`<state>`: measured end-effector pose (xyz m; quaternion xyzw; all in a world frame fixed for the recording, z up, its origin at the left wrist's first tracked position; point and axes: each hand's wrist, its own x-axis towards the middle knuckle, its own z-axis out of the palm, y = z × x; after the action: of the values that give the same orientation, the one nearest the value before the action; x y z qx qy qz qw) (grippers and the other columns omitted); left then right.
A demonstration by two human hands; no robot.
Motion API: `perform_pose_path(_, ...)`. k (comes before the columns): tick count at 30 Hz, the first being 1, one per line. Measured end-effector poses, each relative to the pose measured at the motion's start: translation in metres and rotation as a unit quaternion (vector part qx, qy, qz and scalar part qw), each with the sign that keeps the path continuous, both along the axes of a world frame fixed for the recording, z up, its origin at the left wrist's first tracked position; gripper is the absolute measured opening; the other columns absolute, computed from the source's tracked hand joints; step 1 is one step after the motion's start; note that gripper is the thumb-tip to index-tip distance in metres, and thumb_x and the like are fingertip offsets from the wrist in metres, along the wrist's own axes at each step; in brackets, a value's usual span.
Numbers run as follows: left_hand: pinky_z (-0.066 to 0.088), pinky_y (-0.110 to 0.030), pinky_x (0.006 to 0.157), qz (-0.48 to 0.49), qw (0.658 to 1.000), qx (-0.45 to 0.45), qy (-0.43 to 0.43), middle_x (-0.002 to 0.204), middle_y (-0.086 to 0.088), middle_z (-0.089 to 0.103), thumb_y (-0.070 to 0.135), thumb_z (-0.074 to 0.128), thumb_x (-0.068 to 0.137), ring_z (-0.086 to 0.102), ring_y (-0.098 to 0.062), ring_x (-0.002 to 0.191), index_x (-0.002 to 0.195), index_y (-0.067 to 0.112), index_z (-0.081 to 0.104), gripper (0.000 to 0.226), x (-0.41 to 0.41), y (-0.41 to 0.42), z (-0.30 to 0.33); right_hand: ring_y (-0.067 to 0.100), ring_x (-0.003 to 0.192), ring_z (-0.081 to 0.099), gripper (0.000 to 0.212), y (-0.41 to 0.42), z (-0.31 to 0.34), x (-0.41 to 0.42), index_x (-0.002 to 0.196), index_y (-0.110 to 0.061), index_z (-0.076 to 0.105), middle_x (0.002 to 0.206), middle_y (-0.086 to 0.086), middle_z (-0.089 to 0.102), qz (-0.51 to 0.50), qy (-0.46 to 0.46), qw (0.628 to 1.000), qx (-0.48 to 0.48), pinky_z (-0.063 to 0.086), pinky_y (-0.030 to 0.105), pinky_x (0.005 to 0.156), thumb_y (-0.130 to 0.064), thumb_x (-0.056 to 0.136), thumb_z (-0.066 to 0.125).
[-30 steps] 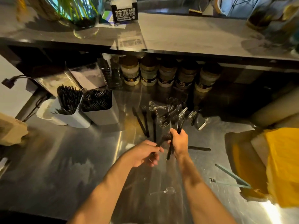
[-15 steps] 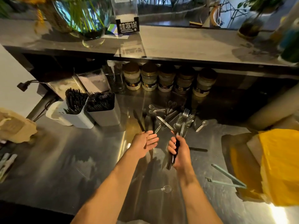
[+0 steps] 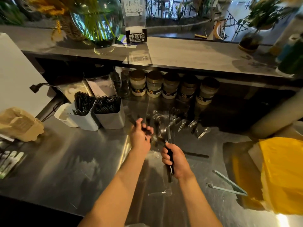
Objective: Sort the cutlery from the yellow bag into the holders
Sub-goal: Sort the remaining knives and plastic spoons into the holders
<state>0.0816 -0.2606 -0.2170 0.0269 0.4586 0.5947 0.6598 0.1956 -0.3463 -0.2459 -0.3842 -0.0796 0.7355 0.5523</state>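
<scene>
The steel counter (image 3: 82,161) carries everything. The yellow bag (image 3: 282,174) lies at three o'clock, the holders (image 3: 98,115) stand at ten o'clock, already bristling with black pieces, and the loose cutlery (image 3: 172,120) is scattered at twelve o'clock, just past the hands.

To do this step well, I would gather like with like, line the handles up in one fist, then carry the bunch to the matching holder.

The right hand (image 3: 176,161) is wrapped tightly around a bundle of forks (image 3: 165,133), tines pointing away. The left hand (image 3: 141,136) is curled around a dark piece (image 3: 148,131) lifted from the scatter; its kind I cannot tell.
</scene>
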Motion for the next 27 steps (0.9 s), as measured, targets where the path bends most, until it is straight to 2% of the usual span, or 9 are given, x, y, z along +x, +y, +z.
perform_pose_path(2,0.037,-0.019,0.039,0.046,0.996,-0.022,0.077,0.061,0.002,0.050,0.018,0.051,0.104,0.045,-0.008,0.041,0.094,0.017,0.063,0.015,-0.024,0.004,0.003,0.004,0.042,0.033,0.016,-0.001,0.007,0.003,0.104,-0.004,0.056,0.063,0.001,0.042,0.020,-0.033,0.999,0.008,0.025,0.015,0.031,-0.020,0.100,0.052)
perform_pose_path(5,0.030,-0.017,0.036,0.038,0.991,-0.012,0.126,0.061,0.002,0.047,0.024,0.047,0.105,0.039,-0.007,0.040,0.093,0.019,0.063,0.020,-0.050,-0.003,0.005,0.006,0.041,0.034,0.022,0.003,0.022,0.001,0.102,-0.007,0.061,0.062,0.001,0.043,0.038,-0.067,0.997,0.029,0.025,0.017,0.033,-0.026,0.103,0.049)
perform_pose_path(9,0.049,-0.022,0.044,-0.006,0.995,-0.050,0.081,0.064,-0.005,0.065,0.029,0.043,0.107,0.060,-0.013,0.049,0.093,0.010,0.063,0.031,-0.055,-0.019,0.005,0.008,0.040,0.030,0.031,0.011,0.045,-0.023,0.078,-0.009,0.053,0.060,0.003,0.041,0.100,-0.116,0.987,0.052,0.022,0.018,0.034,-0.023,0.104,0.047)
perform_pose_path(11,0.056,-0.029,0.052,-0.049,0.994,-0.062,0.073,0.080,-0.010,0.075,0.033,0.042,0.106,0.071,-0.022,0.064,0.107,0.005,0.066,0.037,-0.056,-0.024,0.004,0.009,0.041,0.030,0.032,0.014,0.051,-0.038,0.075,-0.010,0.052,0.061,0.004,0.043,0.115,-0.138,0.982,0.055,0.021,0.019,0.034,-0.022,0.105,0.047)
perform_pose_path(15,0.052,-0.028,0.045,-0.095,0.992,-0.058,0.061,0.075,-0.012,0.070,0.038,0.036,0.107,0.063,-0.023,0.051,0.116,0.008,0.065,0.043,-0.068,-0.032,0.012,0.013,0.042,0.043,0.025,0.018,0.060,-0.072,0.083,-0.007,0.056,0.058,0.004,0.052,0.101,-0.233,0.966,0.047,0.031,0.023,0.038,-0.021,0.103,0.050)
perform_pose_path(18,0.058,-0.034,0.075,-0.092,0.993,-0.042,0.063,0.103,-0.008,0.075,0.041,0.039,0.106,0.071,-0.020,0.090,0.119,0.020,0.069,0.039,-0.076,-0.029,0.014,0.025,0.075,0.072,0.021,0.027,0.065,-0.094,0.106,-0.004,0.068,0.088,0.016,0.075,0.049,-0.211,0.976,0.017,0.057,0.032,0.067,-0.017,0.103,0.052)
perform_pose_path(21,0.051,-0.040,0.097,-0.097,0.990,-0.020,0.104,0.115,-0.004,0.073,0.044,0.040,0.105,0.068,-0.021,0.109,0.111,0.027,0.073,0.037,-0.091,-0.023,0.017,0.027,0.091,0.074,0.023,0.034,0.068,-0.111,0.113,-0.006,0.070,0.101,0.015,0.076,0.051,-0.199,0.979,0.007,0.058,0.034,0.076,-0.018,0.103,0.053)
perform_pose_path(24,0.053,-0.041,0.095,-0.052,0.987,0.005,0.153,0.110,-0.003,0.074,0.040,0.043,0.105,0.068,-0.021,0.106,0.102,0.029,0.072,0.031,-0.109,-0.016,0.026,0.029,0.099,0.073,0.026,0.040,0.071,-0.128,0.116,-0.005,0.069,0.104,0.014,0.076,0.077,-0.197,0.977,0.007,0.057,0.034,0.077,-0.020,0.101,0.055)
perform_pose_path(27,0.056,-0.039,0.081,-0.035,0.977,0.006,0.212,0.094,-0.001,0.073,0.039,0.052,0.102,0.069,-0.022,0.093,0.094,0.030,0.070,0.022,-0.132,-0.010,0.033,0.025,0.083,0.074,0.026,0.050,0.074,-0.156,0.116,-0.006,0.069,0.098,0.013,0.076,0.102,-0.247,0.963,0.015,0.056,0.030,0.069,-0.022,0.102,0.053)
